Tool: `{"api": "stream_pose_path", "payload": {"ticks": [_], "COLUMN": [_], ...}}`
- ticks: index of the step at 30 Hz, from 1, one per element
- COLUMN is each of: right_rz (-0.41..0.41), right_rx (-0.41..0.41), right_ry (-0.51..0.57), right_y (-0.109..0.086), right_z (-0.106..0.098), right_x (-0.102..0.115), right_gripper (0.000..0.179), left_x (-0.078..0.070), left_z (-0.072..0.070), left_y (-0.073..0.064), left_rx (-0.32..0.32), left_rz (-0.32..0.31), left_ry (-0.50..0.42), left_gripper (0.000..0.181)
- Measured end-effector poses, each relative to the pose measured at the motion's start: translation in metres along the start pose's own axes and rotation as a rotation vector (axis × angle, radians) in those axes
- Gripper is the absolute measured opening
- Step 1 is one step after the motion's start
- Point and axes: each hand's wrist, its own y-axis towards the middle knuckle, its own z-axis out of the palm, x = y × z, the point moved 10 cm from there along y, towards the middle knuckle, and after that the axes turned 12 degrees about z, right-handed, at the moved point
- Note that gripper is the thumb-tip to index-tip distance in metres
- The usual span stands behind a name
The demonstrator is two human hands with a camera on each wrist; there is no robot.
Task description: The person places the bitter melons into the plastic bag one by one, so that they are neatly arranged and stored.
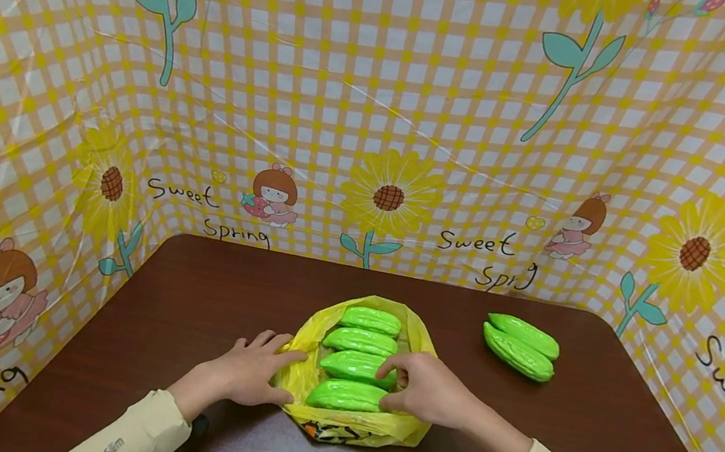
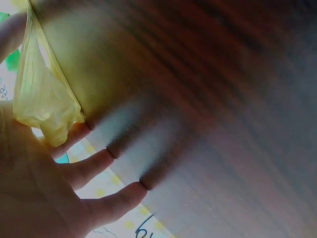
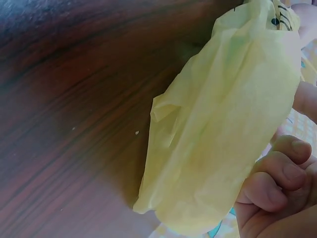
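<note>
A yellow plastic bag (image 1: 405,434) lies with its mouth spread, several glossy green bitter melons (image 1: 347,396) in a column inside it. My left hand (image 1: 249,372) rests at the bag's left rim with fingers spread; in the left wrist view, a fold of yellow plastic (image 2: 44,99) hangs across the index finger. Over the bag's right side, my right hand (image 1: 426,388) pinches the right end of the second-nearest bitter melon (image 1: 349,365) with thumb and index finger. Its other fingers (image 3: 270,191) are curled beside the bag's outer wall in the right wrist view.
Two more bitter melons (image 1: 520,347) lie side by side on the dark brown table (image 1: 204,296), right of the bag. A checked, flower-printed cloth (image 1: 383,88) encloses the table's back and sides. Black printing (image 1: 345,434) marks the bag's near side.
</note>
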Motion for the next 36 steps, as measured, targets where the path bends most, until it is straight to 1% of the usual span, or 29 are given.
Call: {"api": "stream_pose_path", "payload": {"ticks": [4, 7, 12, 20, 29, 32, 36], "right_rz": [0.001, 0.005, 0.040, 0.113, 0.232, 0.244, 0.247], "right_rx": [-0.025, -0.060, -0.101, -0.157, -0.205, -0.231, -0.244], "right_ry": [0.039, 0.048, 0.084, 0.128, 0.247, 0.255, 0.287], "right_y": [-0.002, -0.004, -0.008, -0.013, -0.021, -0.024, -0.028], "right_z": [-0.007, -0.014, -0.026, -0.045, -0.064, -0.073, -0.083], "right_x": [-0.004, -0.008, -0.019, -0.041, -0.076, -0.085, -0.095], "right_gripper": [0.023, 0.023, 0.024, 0.028, 0.033, 0.035, 0.039], "left_x": [0.000, -0.001, -0.001, 0.003, 0.001, 0.001, 0.001], "left_z": [-0.001, 0.000, 0.000, 0.003, 0.002, 0.001, 0.000], "left_y": [-0.001, -0.001, -0.001, 0.001, 0.001, 0.001, 0.000], "left_rx": [-0.005, -0.004, -0.004, -0.001, -0.002, -0.001, -0.001], "left_rz": [0.000, -0.001, -0.002, 0.004, 0.004, 0.003, -0.001], "left_ry": [0.004, 0.003, 0.003, 0.003, 0.005, 0.007, 0.007], "left_gripper": [0.070, 0.070, 0.070, 0.069, 0.069, 0.069, 0.069]}}
